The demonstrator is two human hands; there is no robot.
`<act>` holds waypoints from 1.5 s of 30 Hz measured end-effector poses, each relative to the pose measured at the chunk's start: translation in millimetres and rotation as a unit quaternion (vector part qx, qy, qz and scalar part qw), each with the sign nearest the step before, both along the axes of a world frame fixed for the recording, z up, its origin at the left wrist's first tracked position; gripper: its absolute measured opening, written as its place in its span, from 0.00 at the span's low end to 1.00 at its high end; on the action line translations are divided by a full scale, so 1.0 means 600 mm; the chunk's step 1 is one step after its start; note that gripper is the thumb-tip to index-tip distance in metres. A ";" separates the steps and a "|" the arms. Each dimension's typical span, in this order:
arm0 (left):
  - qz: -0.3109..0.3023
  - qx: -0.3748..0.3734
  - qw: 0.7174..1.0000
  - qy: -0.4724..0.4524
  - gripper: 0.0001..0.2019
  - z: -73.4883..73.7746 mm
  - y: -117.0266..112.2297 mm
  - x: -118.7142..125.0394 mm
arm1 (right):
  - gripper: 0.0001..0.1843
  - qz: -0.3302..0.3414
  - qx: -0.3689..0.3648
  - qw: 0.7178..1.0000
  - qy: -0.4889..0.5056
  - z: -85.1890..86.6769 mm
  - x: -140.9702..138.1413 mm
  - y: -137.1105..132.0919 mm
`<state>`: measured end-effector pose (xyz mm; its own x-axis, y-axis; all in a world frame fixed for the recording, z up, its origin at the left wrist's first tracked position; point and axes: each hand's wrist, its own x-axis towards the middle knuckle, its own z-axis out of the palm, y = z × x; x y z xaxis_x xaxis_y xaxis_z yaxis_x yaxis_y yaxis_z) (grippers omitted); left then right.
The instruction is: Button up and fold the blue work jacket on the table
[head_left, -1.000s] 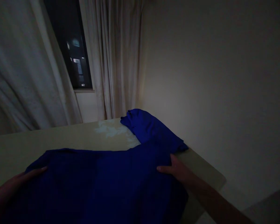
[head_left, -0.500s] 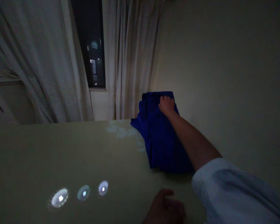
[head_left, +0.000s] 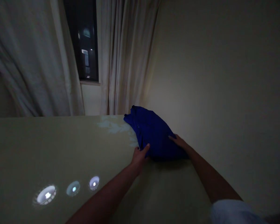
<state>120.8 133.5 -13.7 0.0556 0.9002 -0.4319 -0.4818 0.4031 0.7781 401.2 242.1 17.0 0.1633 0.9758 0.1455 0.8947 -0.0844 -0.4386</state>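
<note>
A dark blue garment (head_left: 154, 130), folded into a loose bundle, lies at the far right of the table against the wall; its exact kind does not show. My left hand (head_left: 140, 157) grips the bundle's near left edge, thumb on top and the other fingers mostly hidden beneath. On the right side, my right hand (head_left: 178, 141) holds the garment's edge, with part of its fingers lost under the cloth. The top of the bundle bulges and slopes down toward me.
The pale, glossy table (head_left: 84, 152) reflects several ceiling lights at the lower left. Beyond its far edge hang beige curtains (head_left: 121, 56) beside a dark window (head_left: 84, 46). A plain wall (head_left: 212, 77) borders the table on the right.
My right hand has come down from the garment's far top to its right side. My left hand has reached forward from the near edge and taken hold of it. The garment's raised top has dropped.
</note>
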 end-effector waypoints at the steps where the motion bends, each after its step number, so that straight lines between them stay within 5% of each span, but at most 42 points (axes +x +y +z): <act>1: -0.010 -0.001 1.000 -0.003 0.38 0.006 0.012 0.017 | 0.35 0.005 0.000 1.000 -0.003 -0.015 0.005 -0.019; 4: -0.035 -0.003 0.999 0.008 0.33 0.024 0.032 0.052 | 0.32 0.028 -0.001 0.999 -0.030 -0.053 0.000 -0.054; 7: -0.065 -0.002 0.997 0.035 0.31 0.033 0.029 0.020 | 0.31 0.039 -0.040 0.997 -0.054 -0.065 -0.016 -0.095; 9: -0.093 0.000 0.994 0.064 0.28 0.034 0.017 -0.058 | 0.31 0.074 -0.062 0.994 -0.043 -0.068 -0.026 -0.148; 13: -0.180 0.000 0.970 0.166 0.27 0.049 -0.006 -0.292 | 0.27 0.232 -0.124 0.960 0.098 -0.081 -0.035 -0.281; 14: -0.235 0.029 0.933 0.270 0.25 0.058 -0.011 -0.341 | 0.25 0.254 -0.135 0.949 0.131 -0.083 -0.033 -0.301; 16: -0.199 0.082 0.820 0.530 0.23 0.083 -0.029 -0.393 | 0.24 0.229 -0.104 0.952 0.174 -0.081 -0.023 -0.306; 18: -0.062 0.155 0.677 0.717 0.25 0.102 -0.060 -0.370 | 0.26 0.131 -0.018 0.970 0.203 -0.074 -0.005 -0.263; 19: -0.012 0.208 0.630 0.748 0.27 0.105 -0.082 -0.333 | 0.29 0.076 0.019 0.972 0.221 -0.071 0.004 -0.228; 22: -0.090 0.404 0.638 0.649 0.33 0.078 -0.154 -0.173 | 0.41 -0.035 0.059 0.964 0.258 -0.067 0.015 -0.111; 24: -0.156 0.451 0.661 0.578 0.47 0.040 -0.186 -0.076 | 0.44 -0.059 0.053 0.963 0.258 -0.069 0.001 -0.049; 26: -0.204 0.432 0.677 0.560 0.58 0.005 -0.195 -0.025 | 0.45 -0.049 0.042 0.970 0.235 -0.074 -0.027 -0.012; 28: -0.244 0.404 0.684 0.556 0.60 -0.016 -0.183 -0.027 | 0.45 -0.024 0.035 0.982 0.181 -0.080 -0.062 0.004; 33: -0.259 0.410 0.654 0.581 0.50 -0.008 -0.130 -0.174 | 0.41 0.018 0.028 0.996 0.085 -0.097 -0.148 0.014; 37: -0.256 0.320 0.580 0.704 0.50 0.011 -0.103 -0.340 | 0.41 0.052 0.013 0.996 0.067 -0.108 -0.246 0.031; 41: -0.252 0.206 0.511 0.796 0.40 0.011 -0.081 -0.537 | 0.42 0.143 -0.004 0.989 0.027 -0.106 -0.423 0.049; 45: -0.214 0.086 0.493 0.839 0.32 0.010 -0.070 -0.733 | 0.44 0.248 -0.029 0.968 0.018 -0.096 -0.641 0.046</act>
